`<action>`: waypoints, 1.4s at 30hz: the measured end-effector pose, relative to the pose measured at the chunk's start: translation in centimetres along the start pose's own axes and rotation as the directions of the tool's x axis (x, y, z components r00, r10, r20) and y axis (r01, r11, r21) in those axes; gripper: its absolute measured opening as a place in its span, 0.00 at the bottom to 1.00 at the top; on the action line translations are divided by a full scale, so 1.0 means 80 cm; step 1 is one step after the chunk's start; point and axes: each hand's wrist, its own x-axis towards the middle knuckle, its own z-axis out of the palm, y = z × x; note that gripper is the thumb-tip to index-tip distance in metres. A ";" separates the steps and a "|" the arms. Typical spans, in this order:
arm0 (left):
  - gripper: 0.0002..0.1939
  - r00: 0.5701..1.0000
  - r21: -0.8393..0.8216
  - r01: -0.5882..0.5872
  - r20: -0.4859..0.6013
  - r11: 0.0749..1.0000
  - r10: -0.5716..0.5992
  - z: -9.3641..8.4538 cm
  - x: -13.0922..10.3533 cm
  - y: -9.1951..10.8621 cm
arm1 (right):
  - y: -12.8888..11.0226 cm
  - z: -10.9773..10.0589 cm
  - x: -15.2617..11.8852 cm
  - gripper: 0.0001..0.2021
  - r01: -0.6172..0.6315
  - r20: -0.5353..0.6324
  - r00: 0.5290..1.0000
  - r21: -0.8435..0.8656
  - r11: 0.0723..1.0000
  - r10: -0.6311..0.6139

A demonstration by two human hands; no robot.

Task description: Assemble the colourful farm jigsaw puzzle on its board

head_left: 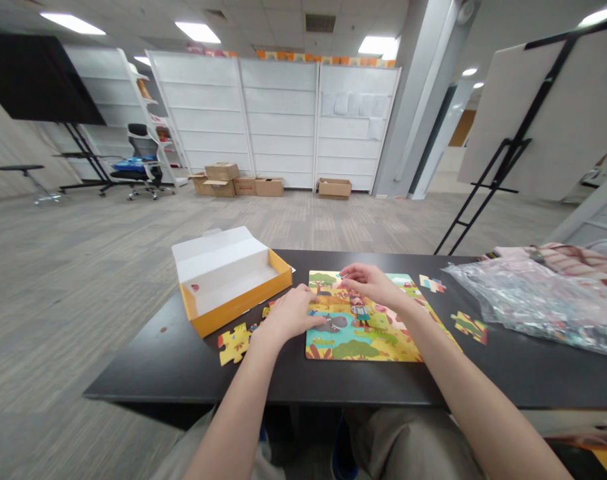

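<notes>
A colourful picture board (pixel 350 350) with a hippo, trees and a cartoon figure lies on the black table. My left hand (pixel 296 312) is at its left edge, fingers spread, with the thumb over the hippo. Above the upper middle of the board is my right hand (pixel 370 283), its fingers loosely curved and apart; I see nothing in them. Yellow jigsaw pieces (pixel 233 343) lie by my left forearm, partly hidden by it. On the right lie more jigsaw pieces (pixel 469 327), and a pale piece (pixel 432 283) sits near the board's upper right corner.
An open yellow box (pixel 248 308) with a white raised lid stands at the table's left. Clear plastic bags (pixel 538 300) cover the right end of the black table (pixel 148 367). Cardboard boxes (pixel 223 180), an office chair (pixel 140 160) and a board stand (pixel 503 160) are beyond.
</notes>
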 end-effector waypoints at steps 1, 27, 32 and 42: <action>0.23 1.000 0.007 -0.002 0.007 1.000 0.002 -0.001 0.000 0.001 | -0.001 -0.001 0.000 0.16 0.000 -0.001 1.000 0.003 1.000 0.000; 0.13 0.998 0.100 0.013 -0.066 0.995 -0.006 0.001 0.025 0.016 | 0.066 -0.126 -0.050 0.19 -0.182 -0.175 0.981 -0.672 0.718 0.085; 0.14 0.995 0.120 -0.059 -0.070 0.991 0.068 0.005 0.027 0.022 | 0.060 -0.115 -0.053 0.23 -0.162 -0.183 0.982 -0.734 0.659 0.038; 0.14 0.996 0.164 -0.057 -0.063 0.985 0.068 0.014 0.026 0.019 | 0.070 -0.078 -0.037 0.13 -0.091 -0.145 0.989 -0.767 0.635 -0.032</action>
